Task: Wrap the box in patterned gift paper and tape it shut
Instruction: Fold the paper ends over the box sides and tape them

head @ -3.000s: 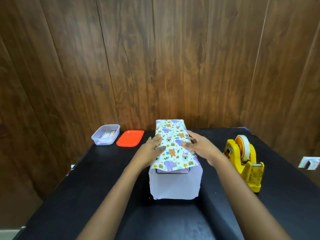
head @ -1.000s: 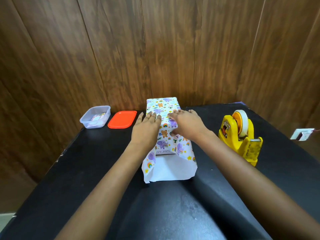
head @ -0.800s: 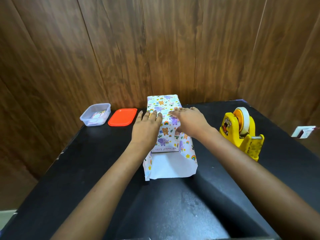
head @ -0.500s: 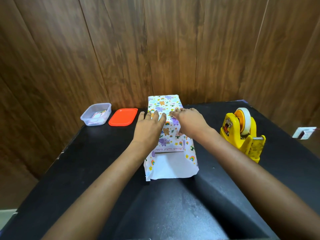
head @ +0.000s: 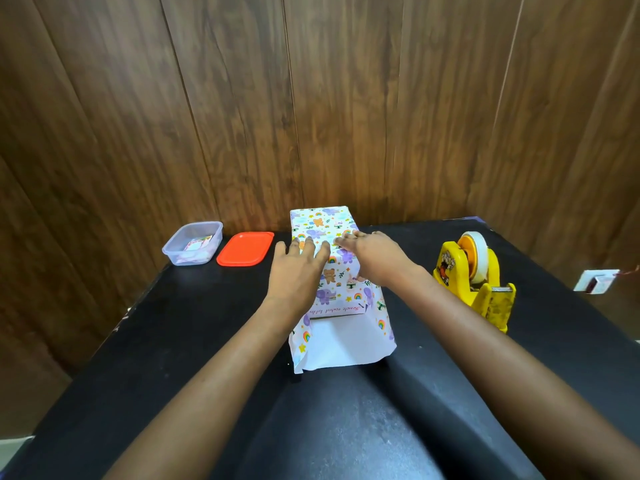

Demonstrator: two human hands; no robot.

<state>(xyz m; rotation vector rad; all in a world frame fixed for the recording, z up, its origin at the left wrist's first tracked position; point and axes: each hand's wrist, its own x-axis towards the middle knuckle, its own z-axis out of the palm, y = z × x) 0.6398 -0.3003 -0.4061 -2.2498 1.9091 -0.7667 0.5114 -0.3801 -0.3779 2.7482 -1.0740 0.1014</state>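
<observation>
You are pressing the thin, colorful paper (head: 334, 251) flat on the long box (head: 337, 310) with your left hand (head: 297, 271) and right hand (head: 375, 256), fingers open and spread.

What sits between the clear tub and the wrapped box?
In the head view, an orange lid lies flat on the black table between the tub and the box, beside the tub and apart from both.

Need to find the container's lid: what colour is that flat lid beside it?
Orange-red, plain; the lid lies flat beside the clear container, seen in the head view.
</observation>
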